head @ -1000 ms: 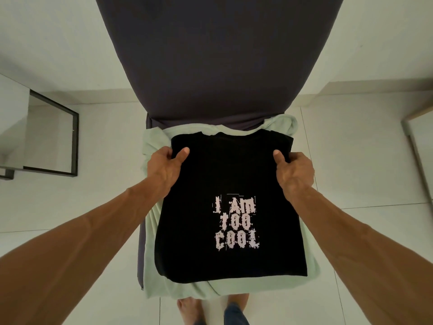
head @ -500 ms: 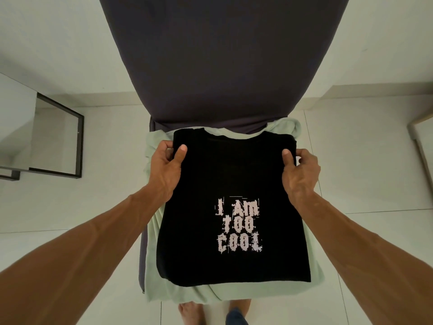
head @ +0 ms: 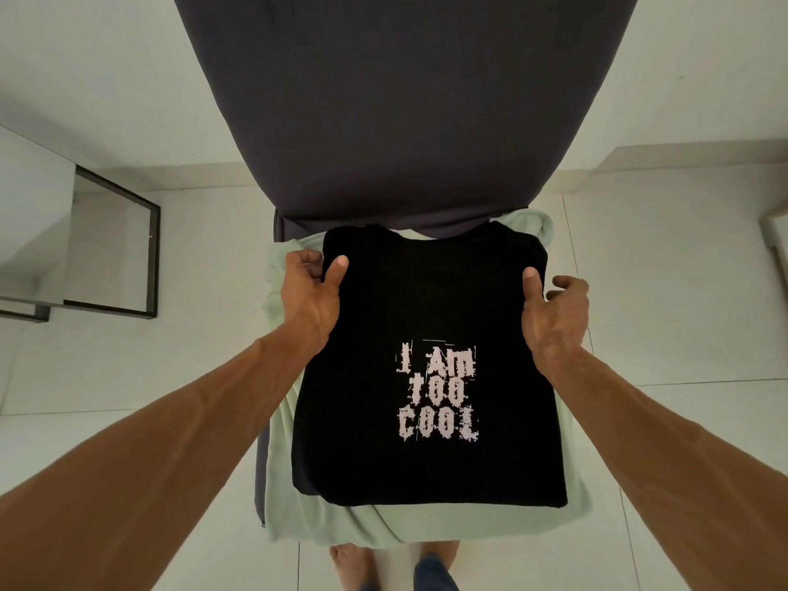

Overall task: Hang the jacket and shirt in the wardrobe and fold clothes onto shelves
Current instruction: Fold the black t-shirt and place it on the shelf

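Note:
A black t-shirt [head: 430,300] with pale "I AM TOO COOL" lettering lies folded flat on a pale green garment [head: 426,526], both on a chair seat. My left hand [head: 313,294] grips the shirt's upper left edge, thumb on top and fingers curled underneath. My right hand [head: 554,309] grips the upper right edge the same way. The shirt's collar end reaches the chair's backrest. The green garment shows around the black shirt on the left, right and near sides.
The chair has a dark grey fabric backrest [head: 405,108] rising straight ahead. A black-framed glass table [head: 115,253] stands at the left. A pale furniture edge [head: 774,232] shows at the far right. White floor tiles surround the chair; my bare feet [head: 354,565] are below.
Both hands have slid the black shirt's top edge away from me toward the backrest. The collar now meets the backrest base. The grips stay the same.

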